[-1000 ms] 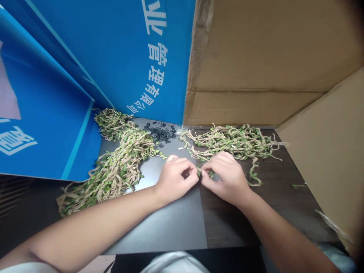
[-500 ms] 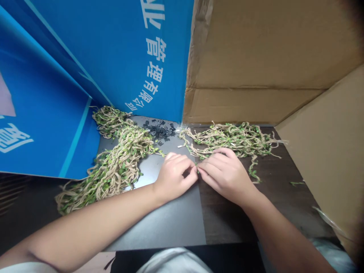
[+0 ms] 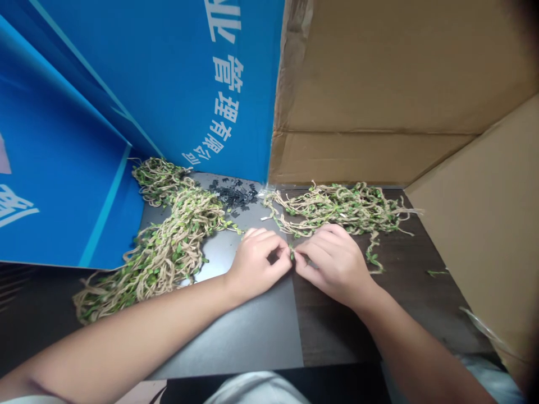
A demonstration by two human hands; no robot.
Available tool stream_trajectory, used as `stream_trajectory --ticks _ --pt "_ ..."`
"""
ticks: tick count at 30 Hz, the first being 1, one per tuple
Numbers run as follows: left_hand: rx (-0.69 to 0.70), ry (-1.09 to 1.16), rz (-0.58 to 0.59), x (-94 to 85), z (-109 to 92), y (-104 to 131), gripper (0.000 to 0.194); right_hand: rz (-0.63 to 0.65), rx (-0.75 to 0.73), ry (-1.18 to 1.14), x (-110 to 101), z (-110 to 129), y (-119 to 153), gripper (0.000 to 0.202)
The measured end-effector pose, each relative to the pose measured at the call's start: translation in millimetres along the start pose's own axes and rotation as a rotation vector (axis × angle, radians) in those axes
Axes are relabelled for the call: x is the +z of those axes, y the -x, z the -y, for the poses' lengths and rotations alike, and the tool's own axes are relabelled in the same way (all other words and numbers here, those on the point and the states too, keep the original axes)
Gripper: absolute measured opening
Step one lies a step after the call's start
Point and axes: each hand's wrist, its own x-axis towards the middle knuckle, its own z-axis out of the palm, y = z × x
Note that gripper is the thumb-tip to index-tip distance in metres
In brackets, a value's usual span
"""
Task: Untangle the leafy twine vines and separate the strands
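My left hand (image 3: pixel 260 261) pinches a small green leafy piece (image 3: pixel 292 253) between thumb and forefinger near the middle of the table. My right hand (image 3: pixel 332 262) meets it from the right, its fingertips closed at the same piece, much of which the fingers hide. Left of my hands lies a long heap of twine with green leaves (image 3: pixel 168 252). Behind my right hand is another bundle of leafy twine (image 3: pixel 345 207), with one strand hanging toward me. Small black pieces (image 3: pixel 233 193) lie scattered behind my left hand.
A blue panel with white characters (image 3: pixel 168 73) rises at the back left. Brown cardboard (image 3: pixel 379 73) stands at the back and right. A grey sheet (image 3: pixel 252 331) covers part of the dark table (image 3: pixel 337 331). A green scrap (image 3: pixel 438 273) lies at the right.
The view has shifted slightly. The fingertips of my two hands are a little further apart, and more of the green piece shows between them.
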Motion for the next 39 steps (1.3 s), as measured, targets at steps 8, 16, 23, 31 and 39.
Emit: stream_trajectory --ticks 8,16,23,31,39 --pt "-0.041 0.056 -0.016 -0.4 -0.1 -1.0 0.015 -0.051 0.057 -0.121 4.4 -1.8 2.7 0.013" --pt "-0.019 0.085 -0.039 -1.5 1.6 -1.7 0.016 0.017 0.09 -0.124 0.9 -6.2 1.2 0.011" --pt "-0.041 0.093 -0.028 -0.5 2.9 -2.1 0.015 0.113 0.036 -0.095 0.0 -5.8 0.0 0.01" --pt "-0.092 0.188 -0.044 -3.3 0.9 -5.3 0.015 0.081 0.286 -0.511 4.6 -7.4 2.7 0.009" --pt "-0.078 0.198 -0.07 -2.7 0.5 -3.6 0.014 0.239 0.32 -0.487 -0.6 -4.7 1.4 0.017"
